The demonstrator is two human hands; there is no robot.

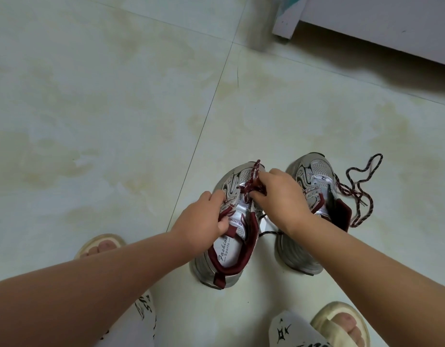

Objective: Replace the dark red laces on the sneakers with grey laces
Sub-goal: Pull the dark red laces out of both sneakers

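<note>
Two silver-and-white sneakers with dark red lining stand side by side on the tiled floor. My left hand point(206, 222) grips the left sneaker point(231, 246) at its collar, thumb inside the opening. My right hand point(281, 196) pinches the dark red lace point(252, 177) over that shoe's eyelets, with a loop sticking up past the toe. The right sneaker point(314, 181) is partly hidden behind my right forearm. Its dark red lace point(361, 186) lies loose, trailing onto the floor to the right. No grey lace is visible.
My feet in cream slippers point(341, 321) sit at the bottom left and bottom right, knees in white printed trousers. A white furniture base point(379, 28) stands at the top right. Pale floor tiles point(104, 108) spread to the left and ahead.
</note>
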